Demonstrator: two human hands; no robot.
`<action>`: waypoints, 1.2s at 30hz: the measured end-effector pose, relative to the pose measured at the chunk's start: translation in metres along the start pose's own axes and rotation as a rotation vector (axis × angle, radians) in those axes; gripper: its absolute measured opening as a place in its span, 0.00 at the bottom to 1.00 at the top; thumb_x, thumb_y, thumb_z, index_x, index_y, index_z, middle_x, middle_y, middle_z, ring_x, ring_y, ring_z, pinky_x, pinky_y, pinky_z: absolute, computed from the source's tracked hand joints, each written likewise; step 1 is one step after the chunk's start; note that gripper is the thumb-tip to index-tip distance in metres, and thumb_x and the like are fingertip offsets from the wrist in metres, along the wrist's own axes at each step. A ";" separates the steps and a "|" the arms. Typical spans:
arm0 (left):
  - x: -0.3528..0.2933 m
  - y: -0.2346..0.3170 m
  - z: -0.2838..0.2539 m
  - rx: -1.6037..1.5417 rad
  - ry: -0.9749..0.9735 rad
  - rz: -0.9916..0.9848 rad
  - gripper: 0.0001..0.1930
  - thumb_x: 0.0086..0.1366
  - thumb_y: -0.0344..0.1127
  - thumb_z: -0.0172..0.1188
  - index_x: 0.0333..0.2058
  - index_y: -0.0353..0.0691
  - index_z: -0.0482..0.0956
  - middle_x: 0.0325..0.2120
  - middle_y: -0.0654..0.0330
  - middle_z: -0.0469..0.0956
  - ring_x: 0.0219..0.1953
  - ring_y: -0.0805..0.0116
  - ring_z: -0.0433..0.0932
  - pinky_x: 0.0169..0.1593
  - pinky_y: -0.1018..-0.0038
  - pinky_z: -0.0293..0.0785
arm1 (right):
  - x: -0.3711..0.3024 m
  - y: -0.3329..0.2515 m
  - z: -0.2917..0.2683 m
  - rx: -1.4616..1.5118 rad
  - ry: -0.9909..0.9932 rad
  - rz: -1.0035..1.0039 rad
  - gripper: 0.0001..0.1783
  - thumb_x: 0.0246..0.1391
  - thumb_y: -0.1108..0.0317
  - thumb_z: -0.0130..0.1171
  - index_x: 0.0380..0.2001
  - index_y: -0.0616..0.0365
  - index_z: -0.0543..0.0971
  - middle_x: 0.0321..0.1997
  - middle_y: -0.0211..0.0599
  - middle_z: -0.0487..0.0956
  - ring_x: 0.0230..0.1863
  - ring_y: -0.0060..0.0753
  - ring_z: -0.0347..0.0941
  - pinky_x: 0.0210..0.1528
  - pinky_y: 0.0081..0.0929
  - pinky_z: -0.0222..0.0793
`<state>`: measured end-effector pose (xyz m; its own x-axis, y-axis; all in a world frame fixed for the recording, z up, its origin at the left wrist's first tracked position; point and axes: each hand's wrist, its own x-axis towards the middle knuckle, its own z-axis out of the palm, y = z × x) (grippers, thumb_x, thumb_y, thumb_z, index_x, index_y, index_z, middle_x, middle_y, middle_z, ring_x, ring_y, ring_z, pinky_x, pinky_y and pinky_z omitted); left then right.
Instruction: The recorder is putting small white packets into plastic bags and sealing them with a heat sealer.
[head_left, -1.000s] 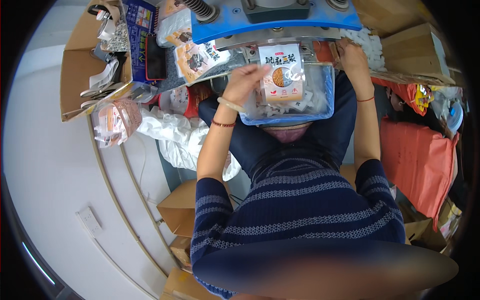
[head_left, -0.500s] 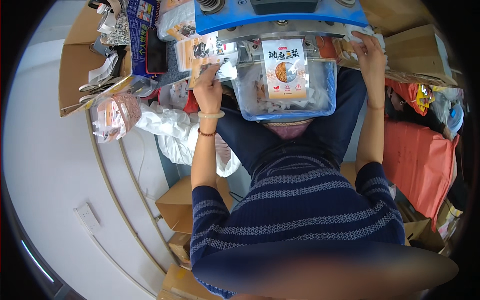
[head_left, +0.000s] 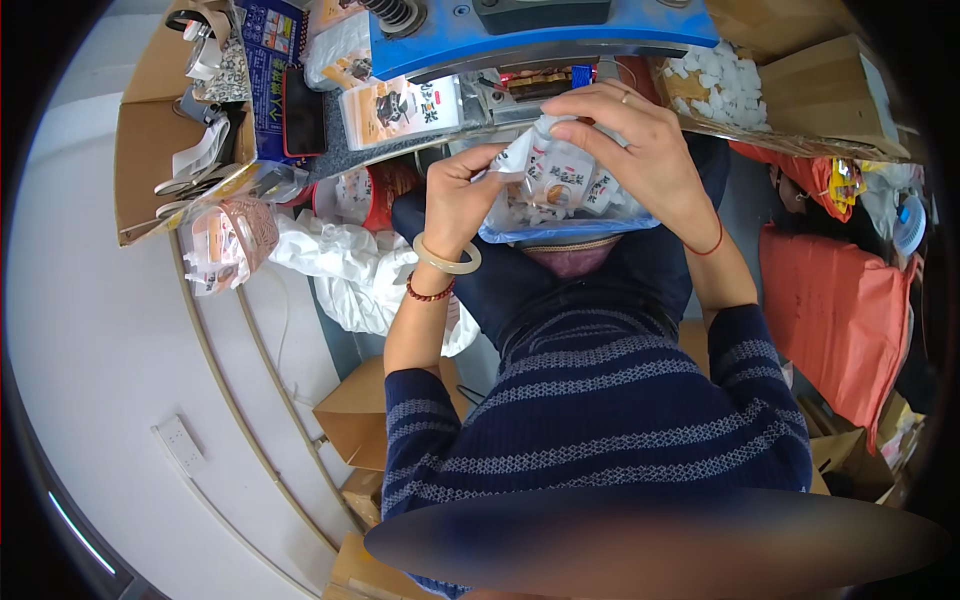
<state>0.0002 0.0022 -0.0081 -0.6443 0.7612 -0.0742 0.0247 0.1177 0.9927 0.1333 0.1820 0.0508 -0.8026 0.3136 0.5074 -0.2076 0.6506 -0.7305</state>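
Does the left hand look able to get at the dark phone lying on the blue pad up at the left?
Probably yes, once freed. The left hand is gripping the clear packet together with the right hand. The dark phone lies uncovered, face up, nothing visibly between it and that hand.

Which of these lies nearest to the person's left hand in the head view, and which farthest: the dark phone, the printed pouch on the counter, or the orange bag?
Measured from the left hand:
1. The printed pouch, just up and to its left on the counter.
2. The dark phone, farther left beside the blue box.
3. The orange bag, far off on the person's right side.
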 end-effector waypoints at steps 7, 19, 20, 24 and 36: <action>0.009 -0.040 -0.003 -0.394 -0.457 -0.418 0.11 0.61 0.31 0.64 0.40 0.30 0.82 0.33 0.59 0.83 0.34 0.78 0.78 0.40 0.79 0.75 | -0.008 0.038 0.002 -0.146 -0.479 0.133 0.16 0.56 0.61 0.57 0.40 0.63 0.79 0.41 0.46 0.80 0.41 0.49 0.76 0.44 0.36 0.71; 0.060 -0.053 0.022 -0.662 -0.244 -0.502 0.12 0.64 0.33 0.62 0.41 0.29 0.79 0.34 0.57 0.82 0.33 0.72 0.80 0.38 0.75 0.78 | -0.037 0.157 -0.087 -0.488 -0.399 0.295 0.09 0.49 0.71 0.57 0.35 0.63 0.78 0.31 0.47 0.80 0.33 0.49 0.77 0.37 0.34 0.72; 0.055 -0.054 0.014 -0.479 -0.250 -0.436 0.13 0.63 0.35 0.63 0.41 0.30 0.80 0.33 0.58 0.82 0.32 0.74 0.80 0.37 0.77 0.77 | -0.032 0.163 -0.091 -0.294 -0.477 0.471 0.08 0.48 0.73 0.58 0.34 0.64 0.77 0.29 0.46 0.79 0.31 0.42 0.77 0.36 0.30 0.71; 0.053 -0.056 -0.045 0.139 0.249 0.045 0.18 0.61 0.40 0.66 0.43 0.30 0.81 0.33 0.58 0.82 0.34 0.72 0.79 0.39 0.80 0.73 | -0.024 0.165 -0.090 -0.423 -0.484 0.432 0.08 0.52 0.72 0.57 0.35 0.65 0.78 0.32 0.45 0.81 0.32 0.37 0.78 0.37 0.28 0.71; 0.021 -0.073 -0.090 0.972 0.378 0.535 0.18 0.46 0.18 0.55 0.38 0.38 0.80 0.38 0.59 0.81 0.44 0.56 0.77 0.50 0.62 0.72 | -0.052 0.055 -0.021 -0.147 0.111 0.340 0.13 0.58 0.66 0.59 0.44 0.60 0.79 0.43 0.37 0.80 0.40 0.27 0.76 0.44 0.22 0.70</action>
<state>-0.0839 -0.0475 -0.0742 -0.5571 0.6425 0.5261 0.8296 0.4029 0.3865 0.1758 0.2160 -0.0060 -0.7446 0.5965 0.2998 0.1492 0.5864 -0.7961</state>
